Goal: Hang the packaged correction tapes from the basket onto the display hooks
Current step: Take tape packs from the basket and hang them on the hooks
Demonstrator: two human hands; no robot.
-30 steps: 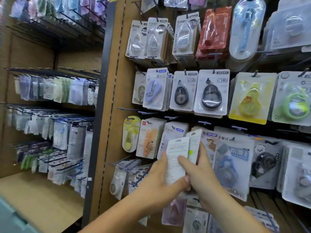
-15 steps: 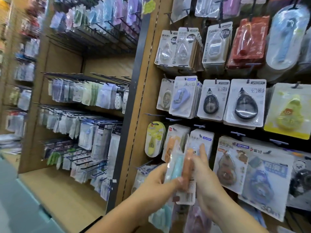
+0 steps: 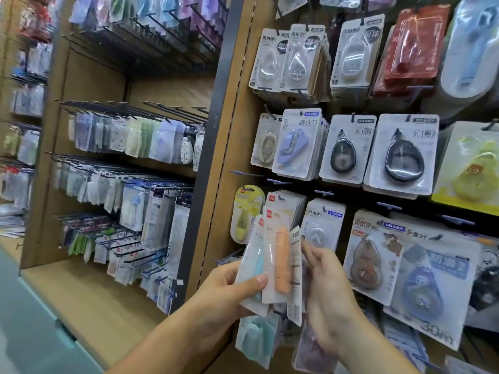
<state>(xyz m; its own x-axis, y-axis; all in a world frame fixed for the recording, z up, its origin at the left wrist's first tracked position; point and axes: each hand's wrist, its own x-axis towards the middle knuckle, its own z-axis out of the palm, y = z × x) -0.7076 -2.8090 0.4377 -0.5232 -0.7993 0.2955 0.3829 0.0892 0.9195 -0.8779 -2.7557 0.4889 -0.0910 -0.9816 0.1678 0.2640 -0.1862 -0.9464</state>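
My left hand grips a fanned stack of packaged correction tapes, thumb across the front; an orange tape and a pale blue one show through the blisters. My right hand is at the stack's right edge, fingers behind the rightmost pack; whether it grips is unclear. Just behind the stack hangs a row of matching orange packs on a display hook, beside a yellow pack. The basket is out of view.
The pegboard wall is crowded with hanging tape packs; blue hook tips stick out toward me. To the left, a recessed bay holds rows of long black hooks with hanging goods above a wooden ledge.
The packs have been turned from their white printed backs to their fronts and fanned out. The view has swung left, showing more of the left bay.
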